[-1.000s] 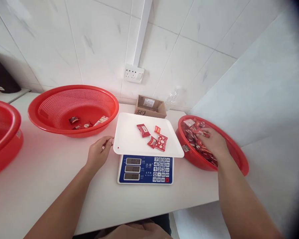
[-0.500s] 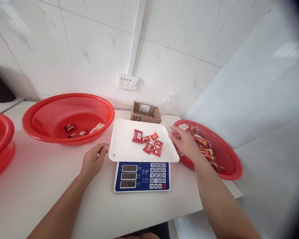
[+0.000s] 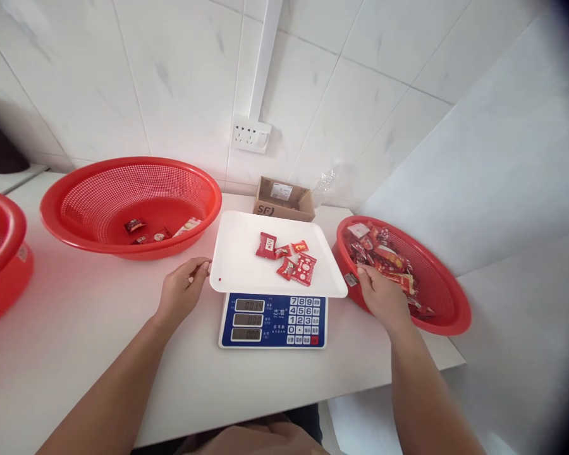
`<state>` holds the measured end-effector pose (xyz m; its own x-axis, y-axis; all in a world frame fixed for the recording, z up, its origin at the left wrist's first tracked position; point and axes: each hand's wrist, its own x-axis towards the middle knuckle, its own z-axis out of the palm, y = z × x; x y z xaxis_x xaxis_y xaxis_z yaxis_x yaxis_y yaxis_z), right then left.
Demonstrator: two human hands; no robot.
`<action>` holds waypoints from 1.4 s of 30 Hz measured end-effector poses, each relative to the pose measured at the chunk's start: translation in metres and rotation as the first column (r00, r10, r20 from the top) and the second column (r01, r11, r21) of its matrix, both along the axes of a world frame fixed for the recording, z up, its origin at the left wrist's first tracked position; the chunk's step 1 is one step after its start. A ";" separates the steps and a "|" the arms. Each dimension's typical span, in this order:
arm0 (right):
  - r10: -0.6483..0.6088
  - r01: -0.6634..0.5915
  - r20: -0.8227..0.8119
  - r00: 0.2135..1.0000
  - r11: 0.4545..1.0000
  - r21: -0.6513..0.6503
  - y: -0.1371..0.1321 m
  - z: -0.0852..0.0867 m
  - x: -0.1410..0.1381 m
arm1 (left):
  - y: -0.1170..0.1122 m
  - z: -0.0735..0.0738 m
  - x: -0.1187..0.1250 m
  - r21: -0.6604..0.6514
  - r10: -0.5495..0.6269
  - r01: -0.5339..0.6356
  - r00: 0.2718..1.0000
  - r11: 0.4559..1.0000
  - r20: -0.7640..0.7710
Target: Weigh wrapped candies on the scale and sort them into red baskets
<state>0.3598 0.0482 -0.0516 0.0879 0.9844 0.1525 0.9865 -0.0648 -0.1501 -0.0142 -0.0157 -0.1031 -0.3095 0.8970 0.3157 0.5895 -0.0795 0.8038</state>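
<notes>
A blue electronic scale (image 3: 275,319) stands in front of me, with several red candy packets (image 3: 289,258) on its white tray (image 3: 234,268). My left hand (image 3: 183,291) lies on the table with its fingers curled together, fingertips at the tray's left edge, holding nothing I can see. My right hand (image 3: 383,296) sits on the near rim of the right red basket (image 3: 450,319), fingers bent over the rim. That basket holds many red candy packets (image 3: 384,249).
A large red mesh basket (image 3: 123,165) at the back left holds a few packets (image 3: 159,232). Another red basket (image 3: 2,253) sits at the far left. A small cardboard box (image 3: 282,201) and a wall socket (image 3: 251,136) are behind the scale. The table's edge is close on the right.
My right hand left the basket's candies, passed by the tray where one more packet now lies, and drew back to the basket's near rim. The left hand has stayed put.
</notes>
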 end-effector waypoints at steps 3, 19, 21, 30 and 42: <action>-0.025 0.024 0.091 0.996 1.000 0.017 -0.002 0.002 -0.005 | 0.001 0.000 0.000 -0.010 0.009 -0.009 1.000 1.000 0.004; -0.038 0.037 0.131 0.991 0.999 0.007 -0.004 0.002 -0.007 | 0.004 -0.004 0.000 -0.041 0.052 -0.050 0.996 0.998 0.065; -0.023 0.020 0.125 0.992 1.000 0.020 -0.003 0.000 -0.006 | 0.005 -0.006 -0.001 -0.053 0.068 -0.064 0.994 0.997 0.082; -0.027 0.016 0.163 0.986 0.998 0.064 -0.002 -0.003 -0.005 | 0.008 -0.003 0.002 -0.190 0.159 -0.134 0.979 0.972 0.123; 0.037 -0.043 0.155 0.987 0.998 0.038 0.000 -0.003 0.000 | 0.011 -0.006 0.006 -0.188 0.224 -0.204 0.970 0.961 0.091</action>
